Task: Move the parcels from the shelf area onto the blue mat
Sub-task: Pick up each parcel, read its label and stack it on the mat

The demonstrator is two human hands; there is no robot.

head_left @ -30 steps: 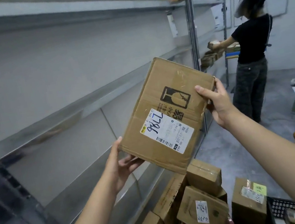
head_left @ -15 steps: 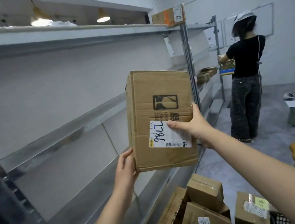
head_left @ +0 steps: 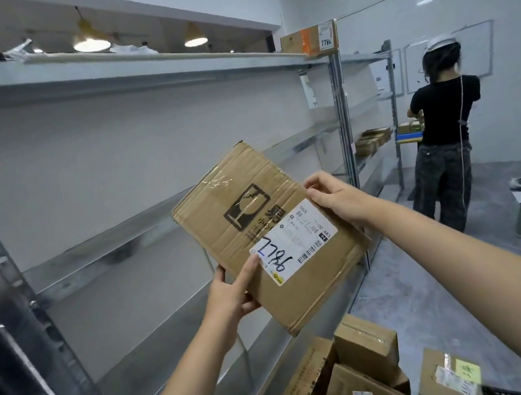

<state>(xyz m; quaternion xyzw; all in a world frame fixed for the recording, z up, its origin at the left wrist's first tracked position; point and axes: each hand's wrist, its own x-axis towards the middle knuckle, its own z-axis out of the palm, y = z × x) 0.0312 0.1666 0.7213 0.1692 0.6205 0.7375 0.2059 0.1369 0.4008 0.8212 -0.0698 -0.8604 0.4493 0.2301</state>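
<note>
Holding one parcel [head_left: 256, 219] tilted in mid-air between both grips. Left grip [head_left: 231, 296] pinches its lower-left edge, thumb on the label [head_left: 295, 243]. Right grip [head_left: 335, 198] curls over the upper-right edge. More boxes [head_left: 366, 349] are piled below the grips. Blue mat isn't clearly visible. Parcel looks mid-transfer, placement not yet done.

A parcel storeroom: long metal shelving [head_left: 133, 77], labelled cardboard boxes [head_left: 366, 349] piled below.

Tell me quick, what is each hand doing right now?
Left hand: holding the cardboard box, thumb on its label.
Right hand: holding the same box by its right edge.
</note>
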